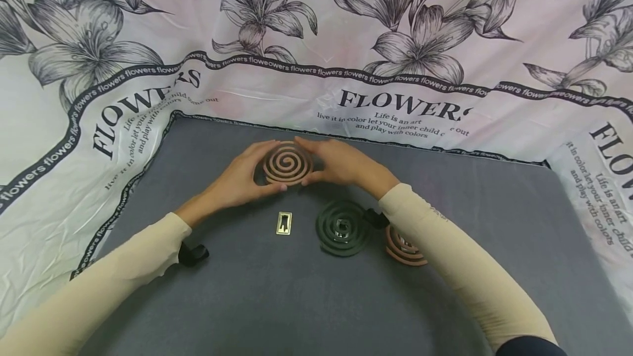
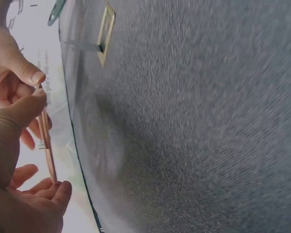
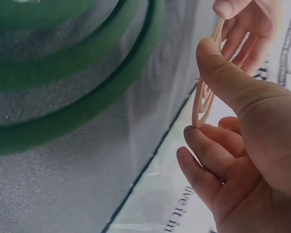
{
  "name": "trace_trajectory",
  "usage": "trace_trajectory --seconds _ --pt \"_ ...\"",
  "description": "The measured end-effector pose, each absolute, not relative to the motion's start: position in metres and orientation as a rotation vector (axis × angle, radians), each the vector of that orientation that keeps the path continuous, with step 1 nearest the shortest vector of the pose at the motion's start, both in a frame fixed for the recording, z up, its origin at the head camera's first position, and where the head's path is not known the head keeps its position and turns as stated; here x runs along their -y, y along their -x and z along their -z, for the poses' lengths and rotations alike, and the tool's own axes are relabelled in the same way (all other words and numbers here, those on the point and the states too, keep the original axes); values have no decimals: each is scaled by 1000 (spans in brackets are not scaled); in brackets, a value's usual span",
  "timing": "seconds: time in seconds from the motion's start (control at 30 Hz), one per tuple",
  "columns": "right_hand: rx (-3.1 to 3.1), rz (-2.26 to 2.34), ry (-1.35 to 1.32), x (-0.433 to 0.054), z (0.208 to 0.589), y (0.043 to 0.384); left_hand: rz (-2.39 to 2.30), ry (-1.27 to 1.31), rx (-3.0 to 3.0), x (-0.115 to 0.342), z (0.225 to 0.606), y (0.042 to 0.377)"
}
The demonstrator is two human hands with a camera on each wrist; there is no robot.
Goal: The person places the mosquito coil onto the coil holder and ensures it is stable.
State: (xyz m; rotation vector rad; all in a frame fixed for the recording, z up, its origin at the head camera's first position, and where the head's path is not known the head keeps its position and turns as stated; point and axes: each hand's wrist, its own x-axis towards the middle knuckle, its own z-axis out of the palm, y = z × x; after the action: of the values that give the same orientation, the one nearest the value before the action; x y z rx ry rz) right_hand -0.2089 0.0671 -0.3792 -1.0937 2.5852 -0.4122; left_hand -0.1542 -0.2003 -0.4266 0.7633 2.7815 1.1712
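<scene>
A brown mosquito coil [image 1: 288,162] is held between both hands over the far part of the table. My left hand [image 1: 239,174] pinches its left edge between thumb and fingers. On the opposite edge, my right hand [image 1: 341,161] pinches it the same way. Both wrist views show the coil [image 2: 46,141] nearly edge-on, raised off the tabletop, with the thumbs close together on its near edge. In front of the hands lies a small metal coil stand [image 1: 284,223], its cut-out tab bent up. Right of it is a green mosquito coil [image 1: 326,229] with a metal stand at its centre.
A second brown coil [image 1: 403,251] lies right of the green one, partly covered by the right sleeve [image 1: 435,235]. Flower-printed cloth [image 1: 296,87] hangs behind and beside the grey table [image 1: 237,301]. Black straps [image 1: 193,255] hang at the wrists.
</scene>
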Motion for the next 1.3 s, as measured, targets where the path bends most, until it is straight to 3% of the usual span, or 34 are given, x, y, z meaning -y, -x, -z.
trace_trajectory --seconds 0.7,1.3 --pt "-2760 577 1102 -93 354 113 -1395 -964 -2739 189 409 83" --pt "-2648 936 1075 -102 355 79 -1437 -964 -2777 190 405 48"
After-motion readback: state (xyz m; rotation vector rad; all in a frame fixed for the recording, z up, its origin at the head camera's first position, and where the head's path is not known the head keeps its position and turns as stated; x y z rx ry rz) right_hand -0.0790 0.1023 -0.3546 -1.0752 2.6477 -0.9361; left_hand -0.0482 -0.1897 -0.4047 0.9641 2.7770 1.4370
